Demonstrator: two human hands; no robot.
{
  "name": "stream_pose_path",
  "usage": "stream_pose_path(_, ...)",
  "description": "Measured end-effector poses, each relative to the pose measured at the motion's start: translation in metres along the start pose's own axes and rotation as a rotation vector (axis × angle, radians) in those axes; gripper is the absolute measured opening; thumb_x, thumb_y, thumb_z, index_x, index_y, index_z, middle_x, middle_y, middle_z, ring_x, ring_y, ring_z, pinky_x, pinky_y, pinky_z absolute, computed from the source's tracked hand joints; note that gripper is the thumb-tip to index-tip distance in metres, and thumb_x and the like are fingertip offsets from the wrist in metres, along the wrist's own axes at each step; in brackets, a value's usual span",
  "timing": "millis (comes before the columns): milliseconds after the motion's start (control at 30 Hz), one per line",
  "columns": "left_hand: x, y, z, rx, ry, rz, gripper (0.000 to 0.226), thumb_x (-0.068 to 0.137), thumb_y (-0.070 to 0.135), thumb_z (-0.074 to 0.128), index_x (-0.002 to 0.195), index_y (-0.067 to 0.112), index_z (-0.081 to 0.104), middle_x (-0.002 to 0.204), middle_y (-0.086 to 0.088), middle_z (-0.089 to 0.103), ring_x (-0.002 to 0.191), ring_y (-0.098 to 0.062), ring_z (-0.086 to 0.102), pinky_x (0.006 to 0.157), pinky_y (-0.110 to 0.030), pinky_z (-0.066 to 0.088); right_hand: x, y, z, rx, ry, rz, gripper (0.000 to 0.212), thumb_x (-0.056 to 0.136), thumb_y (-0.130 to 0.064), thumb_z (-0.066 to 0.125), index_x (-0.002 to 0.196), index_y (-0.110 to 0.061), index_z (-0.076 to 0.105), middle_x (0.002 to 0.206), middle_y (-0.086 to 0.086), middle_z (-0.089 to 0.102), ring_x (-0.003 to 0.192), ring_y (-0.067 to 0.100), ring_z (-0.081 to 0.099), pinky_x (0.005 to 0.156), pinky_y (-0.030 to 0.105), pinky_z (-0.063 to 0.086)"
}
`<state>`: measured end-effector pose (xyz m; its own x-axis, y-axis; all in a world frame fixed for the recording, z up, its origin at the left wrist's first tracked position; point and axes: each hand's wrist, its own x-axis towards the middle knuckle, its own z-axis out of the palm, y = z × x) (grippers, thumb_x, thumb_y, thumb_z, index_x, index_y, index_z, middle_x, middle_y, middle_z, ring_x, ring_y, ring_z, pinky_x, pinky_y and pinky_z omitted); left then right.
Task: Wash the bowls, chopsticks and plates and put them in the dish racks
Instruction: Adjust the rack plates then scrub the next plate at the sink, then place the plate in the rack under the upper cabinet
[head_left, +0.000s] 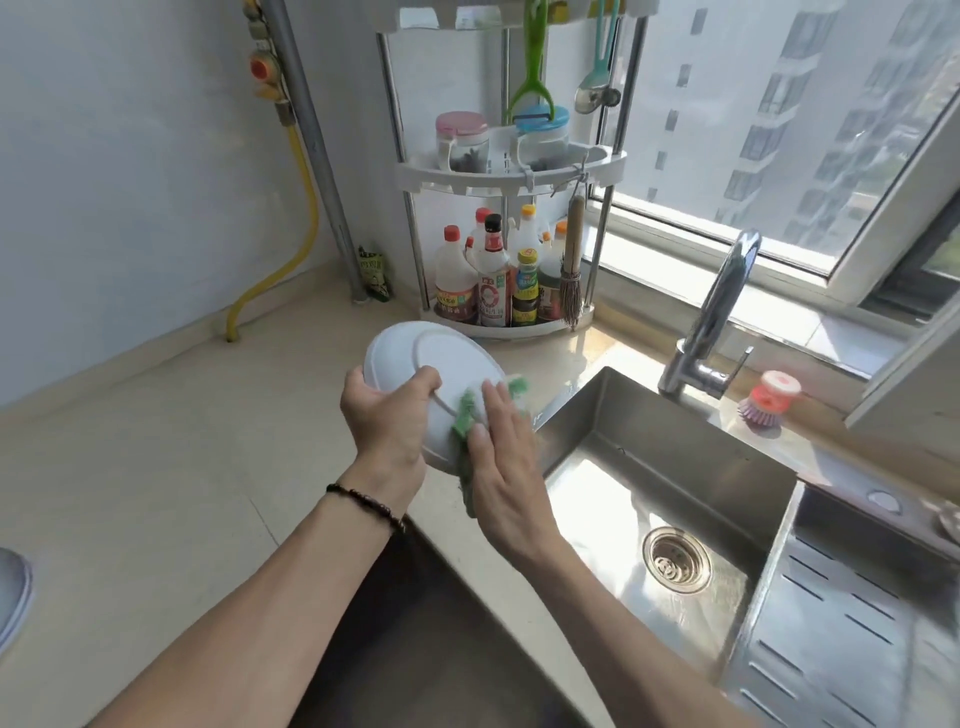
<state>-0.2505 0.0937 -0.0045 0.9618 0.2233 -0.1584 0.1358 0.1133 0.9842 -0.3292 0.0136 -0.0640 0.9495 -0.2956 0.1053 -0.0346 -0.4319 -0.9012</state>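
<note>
Left hand (387, 415) grips the plate (441, 364) by its rim, underside up. Right hand (504, 467) presses the sponge (465, 415) flat-fingered; best scrub firmly around the foot ring.

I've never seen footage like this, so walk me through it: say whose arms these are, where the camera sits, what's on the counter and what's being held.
There is no machine here. The arms belong to a person, and the single picture comes from a wide-angle camera worn on their head, looking forward and down.

The left hand grips a white plate by its rim, underside facing the camera, tilted above the counter beside the sink. The right hand presses a green sponge flat against the plate with straight fingers.

A corner rack of bottles and jars stands on the counter. A tap and a dish brush stand behind the sink. The tap shows no running water.
</note>
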Motion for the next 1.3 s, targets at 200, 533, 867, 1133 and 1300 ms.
stream_pose_path(200,-0.011,-0.001,-0.055,0.186,-0.411,0.135,0.052,0.054,0.013,0.077,0.103,0.019,0.06,0.099,-0.005,0.07,0.089,-0.022,0.07,0.072,-0.041,0.062,0.023,0.006,0.0,0.304,0.226,0.428,0.039,0.104,-0.05,0.022,0.102,-0.029,0.054,0.103,0.002,0.059,0.109,0.032,0.06,0.095,0.051,0.05)
stream_pose_path(533,-0.046,-0.004,-0.13,0.405,-0.426,0.308,0.044,0.063,-0.003,0.082,0.099,0.012,0.062,0.094,-0.009,0.069,0.081,-0.019,0.068,0.067,-0.031,0.058,0.004,-0.034,0.033,0.11,-0.062,-0.191,0.058,0.103,-0.047,0.018,0.123,-0.012,0.06,0.119,-0.003,0.059,0.11,0.013,0.053,0.098,0.024,0.041)
stream_pose_path(867,-0.109,-0.033,-0.224,0.504,-0.252,0.254,0.042,0.066,-0.009,0.08,0.093,0.015,0.058,0.083,0.004,0.063,0.065,0.004,0.057,0.059,-0.013,0.045,-0.068,-0.043,0.089,0.167,-0.353,-0.121,0.043,0.11,-0.039,0.022,0.115,-0.031,0.065,0.114,-0.007,0.062,0.11,0.012,0.053,0.098,0.029,0.038)
stream_pose_path(1133,-0.138,-0.053,-0.337,0.757,-0.112,0.274,0.045,0.063,0.023,0.085,0.093,0.013,0.053,0.076,0.004,0.059,0.067,-0.018,0.052,0.06,-0.036,0.044,-0.144,-0.081,0.175,0.195,-0.606,-0.117,0.052,0.109,-0.042,0.028,0.128,-0.007,0.061,0.127,0.01,0.064,0.122,0.014,0.054,0.104,0.022,0.038)
stream_pose_path(1300,-0.162,-0.085,-0.431,1.145,-0.19,0.336,0.031,0.071,0.02,0.062,0.099,0.019,0.047,0.055,-0.002,0.044,0.058,-0.033,0.051,0.05,-0.038,0.03,-0.193,-0.09,0.242,0.293,-0.757,0.378,0.069,0.071,-0.071,0.068,0.113,-0.016,0.064,0.09,-0.003,0.065,0.076,0.015,0.061,0.071,0.031,0.048)
